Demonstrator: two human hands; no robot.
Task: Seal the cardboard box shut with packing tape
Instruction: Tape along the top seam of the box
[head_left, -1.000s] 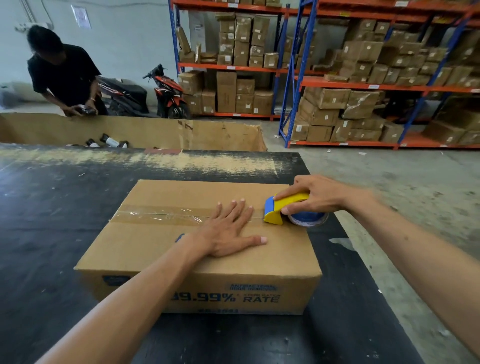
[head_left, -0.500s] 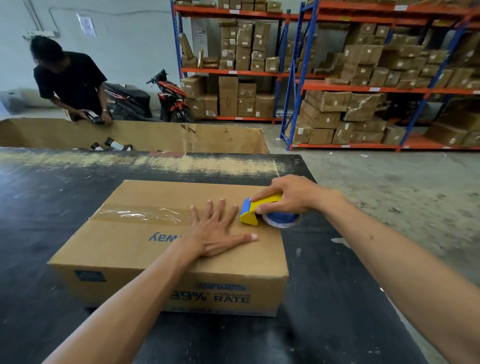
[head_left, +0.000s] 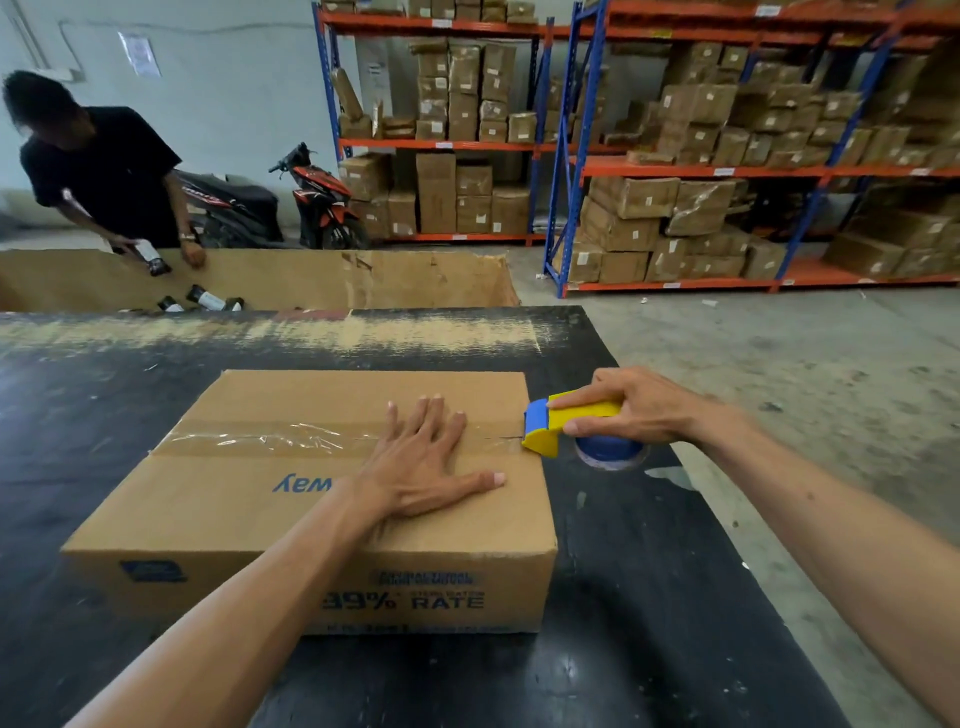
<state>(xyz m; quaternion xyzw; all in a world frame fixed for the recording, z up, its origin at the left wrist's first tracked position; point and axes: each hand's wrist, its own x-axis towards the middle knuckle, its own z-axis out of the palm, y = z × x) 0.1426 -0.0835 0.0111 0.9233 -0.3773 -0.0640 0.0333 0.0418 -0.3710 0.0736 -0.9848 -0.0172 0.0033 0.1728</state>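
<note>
A brown cardboard box (head_left: 218, 499) with blue print lies flat on the black table (head_left: 623, 623). A strip of clear packing tape (head_left: 270, 441) runs along its top seam from the left edge to the right edge. My left hand (head_left: 421, 467) lies flat on the box top, fingers spread, over the taped seam. My right hand (head_left: 639, 410) grips a yellow and blue tape dispenser (head_left: 550, 426) at the box's right edge, its blue roll hanging just past the edge above the table.
Beyond the table stands a large open cardboard bin (head_left: 363, 280) with several dark bottles inside. A person in a black shirt (head_left: 104, 176) leans over the bin at far left. A scooter (head_left: 322, 202) and shelves of cartons (head_left: 675, 156) stand behind. Concrete floor lies to the right.
The dispenser has travelled right along the seam to the box's right edge. My left hand stays pressed on the top. The person at the bin has reached further in.
</note>
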